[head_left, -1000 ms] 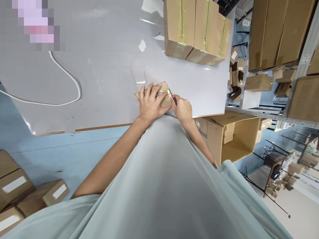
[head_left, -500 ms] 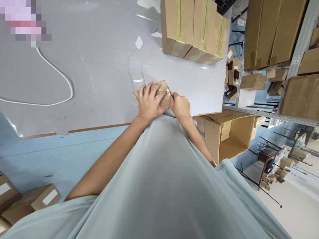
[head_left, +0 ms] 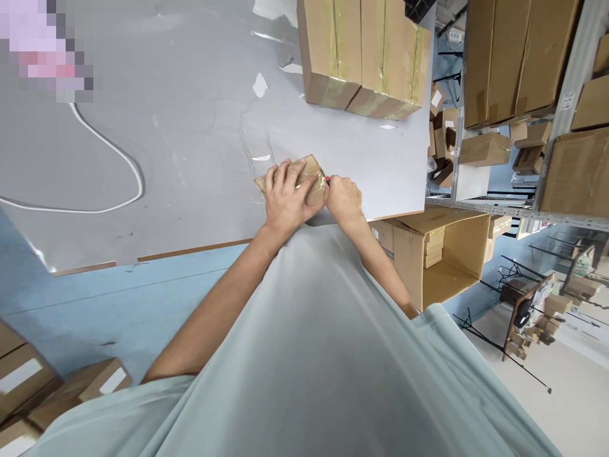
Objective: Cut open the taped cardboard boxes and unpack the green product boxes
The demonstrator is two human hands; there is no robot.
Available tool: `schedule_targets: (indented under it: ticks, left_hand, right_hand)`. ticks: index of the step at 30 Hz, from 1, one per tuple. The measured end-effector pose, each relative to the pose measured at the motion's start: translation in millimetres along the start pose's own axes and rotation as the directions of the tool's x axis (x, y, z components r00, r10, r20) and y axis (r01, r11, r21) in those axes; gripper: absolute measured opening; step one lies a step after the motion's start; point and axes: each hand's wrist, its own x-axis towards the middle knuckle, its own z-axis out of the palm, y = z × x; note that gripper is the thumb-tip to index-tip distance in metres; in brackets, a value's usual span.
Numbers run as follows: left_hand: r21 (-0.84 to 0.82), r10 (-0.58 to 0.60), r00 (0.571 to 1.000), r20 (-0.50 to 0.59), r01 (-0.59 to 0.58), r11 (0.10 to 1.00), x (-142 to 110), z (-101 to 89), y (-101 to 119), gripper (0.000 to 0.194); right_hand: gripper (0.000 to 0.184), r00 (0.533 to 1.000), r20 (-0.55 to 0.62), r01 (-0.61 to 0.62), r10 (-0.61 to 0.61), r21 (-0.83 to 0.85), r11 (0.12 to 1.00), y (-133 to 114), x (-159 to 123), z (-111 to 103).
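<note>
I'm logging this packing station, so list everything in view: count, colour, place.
Cardboard piece: one, brown, under the left hand
Tool: one, red part visible, in the right hand
Table: one, grey, beneath both
Taped boxes: apparently three, brown, table's far right
White scraps: several, on table
Cable: one, white, table's left
Pixelated object: lilac-pink, upper left
Open carton: one, brown, beyond table's right edge, small boxes inside
Shelving: grey, right, holding brown cartons
Labelled boxes: several, brown, lower left
Floor: blue
Shirt: one, grey-green, centre
Hands: two, left and right
</note>
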Motion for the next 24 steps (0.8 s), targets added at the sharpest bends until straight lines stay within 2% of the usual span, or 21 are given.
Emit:
schedule_targets:
  ticks: [6,16,24]
  left_hand:
    - [0.006,0.032,0.999,0.033,-0.032,0.999,-2,1.4,0,0.059]
    - [0.05,0.014,0.998,0.069,-0.018,0.999,-6,-0.7,5,0.064]
    - [0.108,-0.045,0.991,0.123,0.032,0.994,-10,-4.6,11,0.063]
  right_hand:
    - [0.03,1.0,0.022,-0.017,0.017,-0.009,1.0,5,-9,8]
    - [0.031,0.999,0.044,-0.016,0.014,0.04,0.999,9,-11,10]
    - [0.037,0.998,0.055,-0.028,0.023,0.088,0.996,17,-19,22]
